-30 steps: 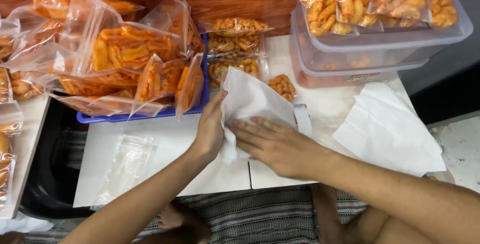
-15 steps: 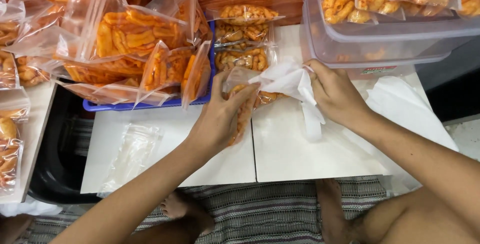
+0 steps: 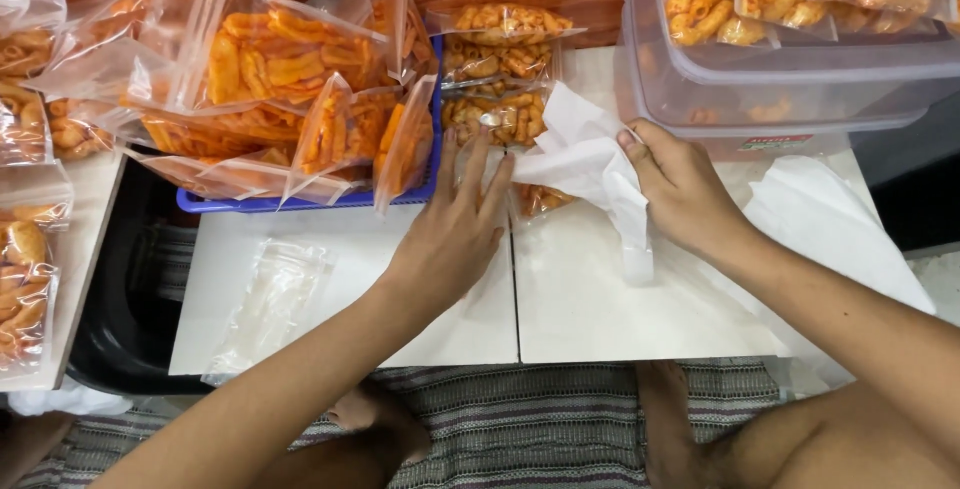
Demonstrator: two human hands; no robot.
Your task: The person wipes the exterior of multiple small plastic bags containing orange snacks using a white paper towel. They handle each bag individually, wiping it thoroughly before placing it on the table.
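At centre frame the left hand [image 3: 450,239] lies flat, fingers spread, on a clear snack packet [image 3: 540,197] on the white table [image 3: 600,309], gripping nothing. The right hand [image 3: 680,189] pinches a white paper sheet [image 3: 580,159] just right of it. The packet seems partly under the paper. Best to keep the palm down and draw the sheet evenly.

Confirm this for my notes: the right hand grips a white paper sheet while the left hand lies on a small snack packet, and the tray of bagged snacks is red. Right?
Not quite. The head view shows the tray is blue, not red. The rest holds: the right hand grips the white paper sheet, and the left hand lies on the small snack packet.
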